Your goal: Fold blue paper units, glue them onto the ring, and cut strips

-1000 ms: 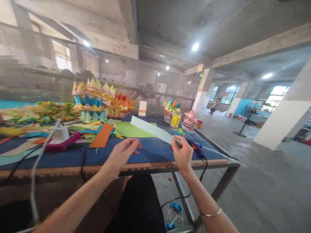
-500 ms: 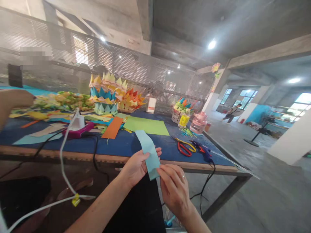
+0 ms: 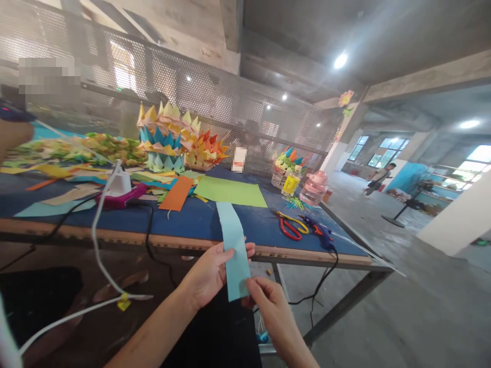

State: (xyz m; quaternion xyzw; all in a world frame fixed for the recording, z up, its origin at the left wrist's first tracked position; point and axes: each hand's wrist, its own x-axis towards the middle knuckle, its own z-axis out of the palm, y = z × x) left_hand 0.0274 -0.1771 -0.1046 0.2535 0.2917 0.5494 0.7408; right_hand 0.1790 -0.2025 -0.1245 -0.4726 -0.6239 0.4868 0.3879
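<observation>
Light-blue paper strip [image 3: 233, 250] now held upright in front of the table edge [image 3: 153, 240], straighter than half a second ago when it sagged with a bend; a second back it was stretched out flat over the tabletop in the right hand alone. Left hand [image 3: 209, 273] closed on the strip's left edge at mid-height, fingers behind and thumb in front; right hand [image 3: 268, 306] pinching the bottom right corner, lower than before. Scissors [image 3: 291, 228], glue gun [image 3: 318, 232] and green sheet [image 3: 230, 191] unmoved on the blue top.
</observation>
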